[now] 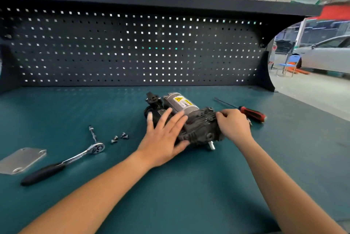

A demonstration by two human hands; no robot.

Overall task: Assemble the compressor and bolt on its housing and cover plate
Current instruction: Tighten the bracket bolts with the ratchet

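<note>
The compressor (200,129), a dark finned casting with a silver labelled motor cylinder (180,102), lies on the green bench top. My left hand (164,139) rests flat on its left side with fingers spread and straight. My right hand (233,124) is at the casting's right end, fingers curled against the finned housing; what the fingertips pinch is hidden. Two loose bolts (119,137) lie left of the compressor. A ratchet wrench (62,163) with an extension sits further left. The flat grey cover plate (21,160) lies at the far left.
A red-and-black screwdriver (250,113) lies just behind my right hand. A dark pegboard (132,48) closes off the back of the bench. The bench's right edge (312,105) drops to a workshop floor with a white car beyond.
</note>
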